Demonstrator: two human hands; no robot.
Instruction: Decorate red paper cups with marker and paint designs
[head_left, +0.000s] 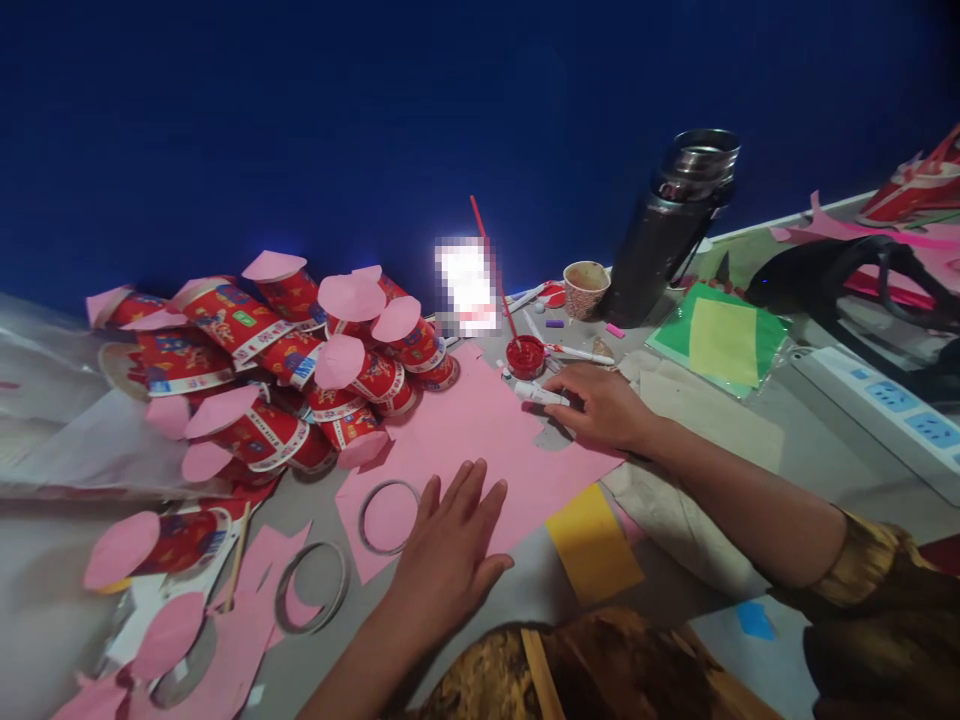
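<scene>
At the near edge of the pink paper sheet [461,425], the left hand [456,530] is spread, beside a thin grey ring [361,520]. At the sheet's right edge, the right hand [602,405] grips a slim white tube [541,394].

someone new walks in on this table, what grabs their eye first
Probably the pile of red patterned cups with pink paper discs on the left. Next, the large pink sheet in the middle, with the left hand spread over its near part and the right hand holding a white pen-like item. Then the tall dark flask at upper right.
</scene>
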